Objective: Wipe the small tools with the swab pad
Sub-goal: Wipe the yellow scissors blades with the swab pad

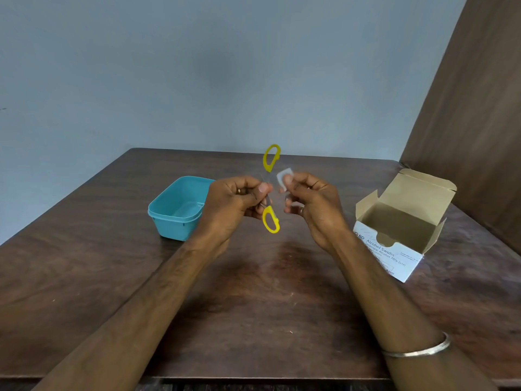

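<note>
Small scissors (pixel 271 221) with yellow handles are spread wide open above the middle of the table. One yellow loop points up, the other hangs down. My left hand (pixel 234 207) pinches them near the pivot, with the blades mostly hidden behind its fingers. Just to the right, my right hand (pixel 308 204) pinches a small white swab pad (pixel 284 177) between thumb and fingertips. The pad is close to the scissors; whether it touches them I cannot tell.
A teal plastic tub (pixel 176 213) stands open on the brown wooden table (pixel 253 306) to the left of my hands. An open cardboard box of alcohol swabs (pixel 400 230) sits at the right. A wooden panel rises at the far right.
</note>
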